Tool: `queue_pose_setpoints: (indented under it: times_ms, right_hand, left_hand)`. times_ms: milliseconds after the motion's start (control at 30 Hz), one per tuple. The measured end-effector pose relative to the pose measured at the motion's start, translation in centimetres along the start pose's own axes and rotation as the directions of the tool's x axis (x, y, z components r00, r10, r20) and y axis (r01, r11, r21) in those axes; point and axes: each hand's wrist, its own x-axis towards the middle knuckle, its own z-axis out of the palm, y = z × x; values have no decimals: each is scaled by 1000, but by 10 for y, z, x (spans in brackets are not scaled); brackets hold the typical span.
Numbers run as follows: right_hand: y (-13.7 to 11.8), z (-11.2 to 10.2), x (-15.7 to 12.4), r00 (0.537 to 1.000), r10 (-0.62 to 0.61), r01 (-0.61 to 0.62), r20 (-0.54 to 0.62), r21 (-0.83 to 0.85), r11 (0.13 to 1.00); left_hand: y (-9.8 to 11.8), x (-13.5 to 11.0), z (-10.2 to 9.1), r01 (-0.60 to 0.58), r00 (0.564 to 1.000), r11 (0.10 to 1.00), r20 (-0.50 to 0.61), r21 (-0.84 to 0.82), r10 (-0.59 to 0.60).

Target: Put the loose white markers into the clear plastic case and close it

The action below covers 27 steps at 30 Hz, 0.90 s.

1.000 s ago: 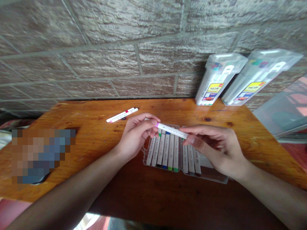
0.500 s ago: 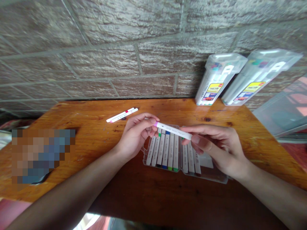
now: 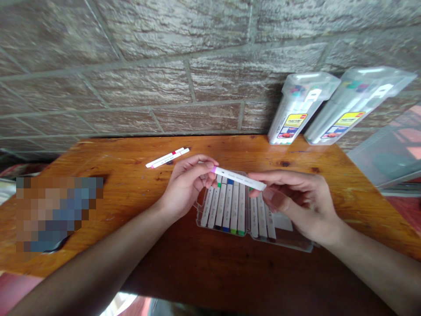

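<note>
A white marker with a pink end (image 3: 238, 177) is held level between both hands above an open clear marker case (image 3: 245, 210). My left hand (image 3: 187, 182) pinches its pink end with the fingertips. My right hand (image 3: 296, 202) grips the other end between thumb and fingers. The case lies flat on the wooden table (image 3: 131, 193) and holds several white markers with coloured ends side by side.
Two loose white markers (image 3: 167, 158) lie on the table behind my left hand. Two clear closed marker boxes (image 3: 301, 107) lean against the brick wall at the back right. A blurred patch (image 3: 59, 213) covers something at the left. A mesh tray (image 3: 388, 153) sits at the right edge.
The marker has slid a little to the right between my hands, and my right-hand grip has shifted to its far end. The left hand stays on the pink end.
</note>
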Motion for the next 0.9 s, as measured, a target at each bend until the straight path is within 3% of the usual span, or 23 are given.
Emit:
queue_pose_setpoints:
  times_ms: [400, 633, 900]
  right_hand:
    - [6, 0, -1, 1000, -23, 23, -8, -34, 999]
    - [13, 3, 1, 991, -4, -13, -131, -135, 991]
    - [22, -5, 10, 978, 99, -98, -184, 11, 995]
  left_hand:
    - [0, -1, -2, 3, 1000, 1000, -2, 4, -3]
    - [-2, -2, 0, -31, 999, 998, 23, 48, 30]
    - [-4, -4, 0, -88, 995, 989, 62, 115, 81]
